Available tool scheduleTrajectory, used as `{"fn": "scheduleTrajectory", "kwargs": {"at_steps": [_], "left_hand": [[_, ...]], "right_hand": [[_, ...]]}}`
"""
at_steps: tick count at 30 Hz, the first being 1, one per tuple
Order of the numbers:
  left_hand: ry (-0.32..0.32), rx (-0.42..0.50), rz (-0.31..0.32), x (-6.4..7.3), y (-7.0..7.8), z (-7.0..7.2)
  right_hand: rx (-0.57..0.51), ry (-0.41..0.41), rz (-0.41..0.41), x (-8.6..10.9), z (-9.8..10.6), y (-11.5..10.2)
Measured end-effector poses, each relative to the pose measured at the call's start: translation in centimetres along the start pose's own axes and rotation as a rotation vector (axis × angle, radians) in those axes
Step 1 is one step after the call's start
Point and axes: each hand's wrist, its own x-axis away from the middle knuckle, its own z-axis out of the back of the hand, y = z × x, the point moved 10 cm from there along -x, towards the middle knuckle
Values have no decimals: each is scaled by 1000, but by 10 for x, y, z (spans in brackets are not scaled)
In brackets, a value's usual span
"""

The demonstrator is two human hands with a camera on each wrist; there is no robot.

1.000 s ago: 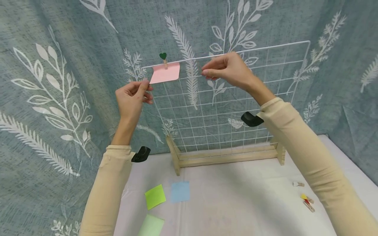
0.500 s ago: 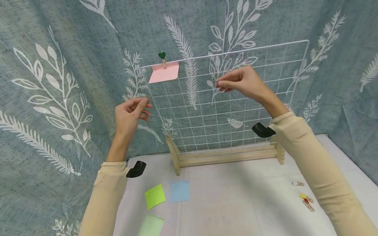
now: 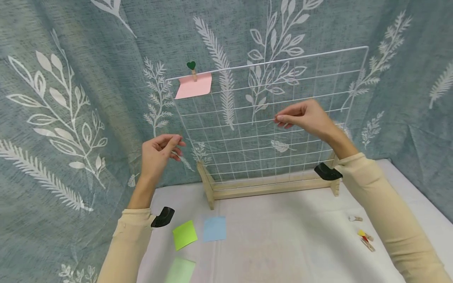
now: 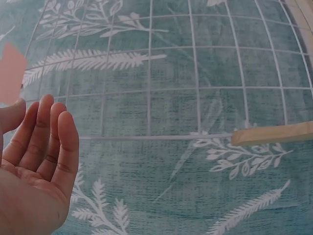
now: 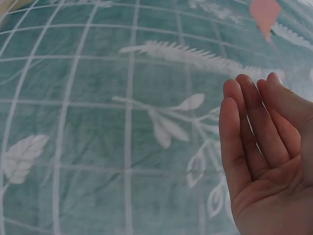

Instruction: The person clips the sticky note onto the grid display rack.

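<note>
A pink sticky note hangs at the upper left of a white wire grid, under a small wooden clothespin topped with a dark green heart. Below the note, left of the grid, my left hand is raised with relaxed fingers and nothing in them. My right hand hovers in front of the grid's right half, fingers loosely bent and apart from the wires. Both wrist views show bare palms; the pink note appears at the left edge of the left one.
The grid stands in a wooden base on a white-covered table. A lime green note, a blue note and a pale green note lie at front left. Several small clothespins lie at right. A patterned curtain hangs behind.
My left hand has left the pink note's lower corner and come down. The right hand has dropped from the grid's top bar and shifted right. The note stays hanging.
</note>
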Motion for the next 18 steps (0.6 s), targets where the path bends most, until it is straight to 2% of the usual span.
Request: {"fn": "scheduleTrajectory", "kwargs": {"at_steps": [7,12,18], "left_hand": [[0,21,30,9,-13,-2],[7,36,72,17,-27,1],[1,29,116,22,-41,1]], "right_hand": [[-62,24,10,18,5,10],[-23,19,-35,30,3,20],[-16,73,-44,42,10,36]]}}
